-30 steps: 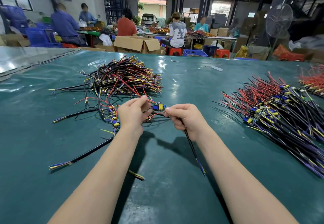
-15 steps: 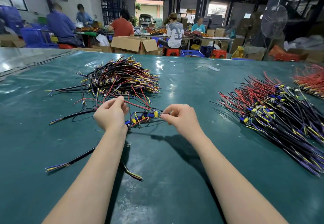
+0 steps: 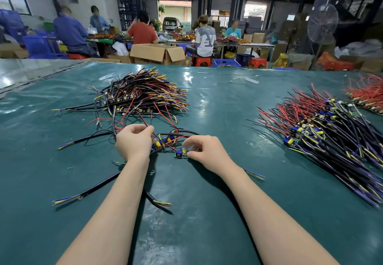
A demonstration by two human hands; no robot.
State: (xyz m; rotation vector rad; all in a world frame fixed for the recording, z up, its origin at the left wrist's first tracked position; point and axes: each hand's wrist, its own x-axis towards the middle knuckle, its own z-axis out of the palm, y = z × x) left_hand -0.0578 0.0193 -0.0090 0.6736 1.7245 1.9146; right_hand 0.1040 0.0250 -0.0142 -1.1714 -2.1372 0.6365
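The right hand (image 3: 204, 150) has its fingertips curled round a small circuit board (image 3: 180, 154), pinching its right end while it lies on the green counter (image 3: 207, 233). Just left of the board, the left hand (image 3: 133, 142) is closed on a knot of wired boards (image 3: 163, 141) and their red leads. Behind the board sprawls a tangled heap of harnesses (image 3: 143, 97). Well to its right lies a combed pile (image 3: 323, 136), its wires all running one way. The step in hand looks like freeing one board from the knot. Next, the left hand should pin the knot while the right draws the board and leads out slowly, so nothing snags.
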